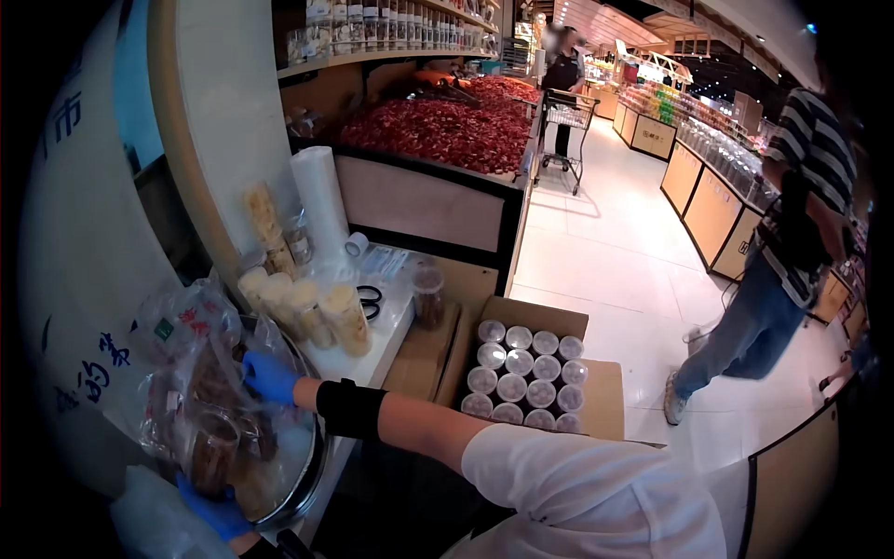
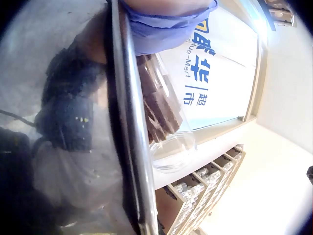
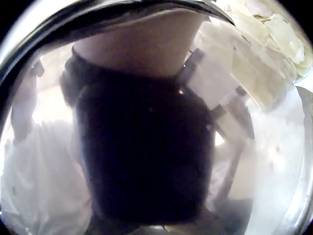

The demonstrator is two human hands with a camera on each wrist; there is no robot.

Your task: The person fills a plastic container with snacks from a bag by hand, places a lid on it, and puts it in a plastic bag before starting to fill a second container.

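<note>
My left hand (image 1: 212, 511), in a blue glove, holds a clear plastic jar (image 1: 214, 449) from below. Brown chunky pieces (image 2: 161, 107) fill much of that jar in the left wrist view, where part of the blue glove (image 2: 164, 32) shows at the top. My right hand (image 1: 270, 375), also gloved in blue, reaches into an opened clear plastic bag (image 1: 172, 373) with brown pieces inside. Its fingertips are partly hidden there, and I cannot tell whether they pinch anything. Bag and jar are over a shiny metal bowl (image 1: 315, 470), whose wall (image 3: 274, 161) mirrors my arm in the right wrist view.
Jars of pale slices (image 1: 345, 317) stand just beyond the bowl, near scissors (image 1: 370, 303) and a plastic roll (image 1: 319, 196). One filled jar (image 1: 428, 296) stands apart. At my right, a cardboard box (image 1: 535, 317) holds several lidded jars. People stand in the aisle.
</note>
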